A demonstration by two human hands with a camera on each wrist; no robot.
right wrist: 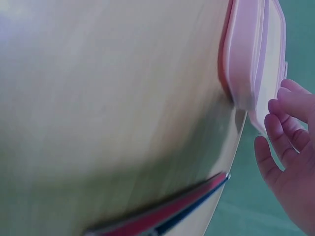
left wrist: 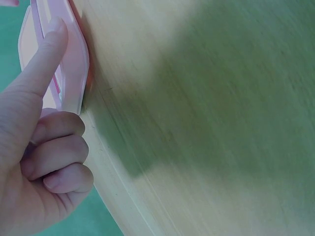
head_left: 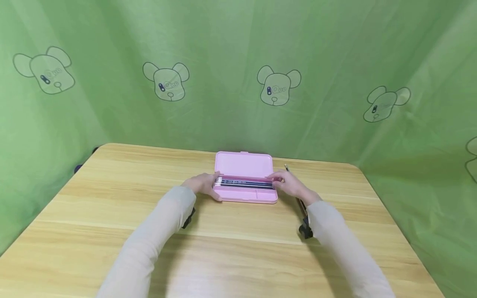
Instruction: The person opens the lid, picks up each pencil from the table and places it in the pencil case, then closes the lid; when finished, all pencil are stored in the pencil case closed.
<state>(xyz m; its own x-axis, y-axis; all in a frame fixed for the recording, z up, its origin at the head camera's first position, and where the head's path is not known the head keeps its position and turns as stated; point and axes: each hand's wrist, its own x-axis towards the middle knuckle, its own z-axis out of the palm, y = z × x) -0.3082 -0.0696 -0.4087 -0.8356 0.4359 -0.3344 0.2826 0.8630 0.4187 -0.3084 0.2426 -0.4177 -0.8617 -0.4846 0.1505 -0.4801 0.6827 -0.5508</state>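
A pink pencil case [head_left: 244,163] stands with its lid raised near the back edge of the table. Several dark pencils [head_left: 246,184] lie side by side in its long compartment. My left hand [head_left: 201,184] grips the case's left end, the thumb laid over the front part and the other fingers curled at the far side. By the right end is my right hand [head_left: 290,184], its fingers loosely bent near the hinge. Nothing shows between them; whether they touch the case I cannot tell. Pencils [right wrist: 167,211] lie on the table beneath the right hand, partly hidden in the head view.
The light wooden table [head_left: 238,256] ends just behind the case. A green curtain [head_left: 223,116] with printed bear heads hangs around the back and sides. A black wrist mount [head_left: 306,229] sits under the right forearm, another [head_left: 189,219] under the left.
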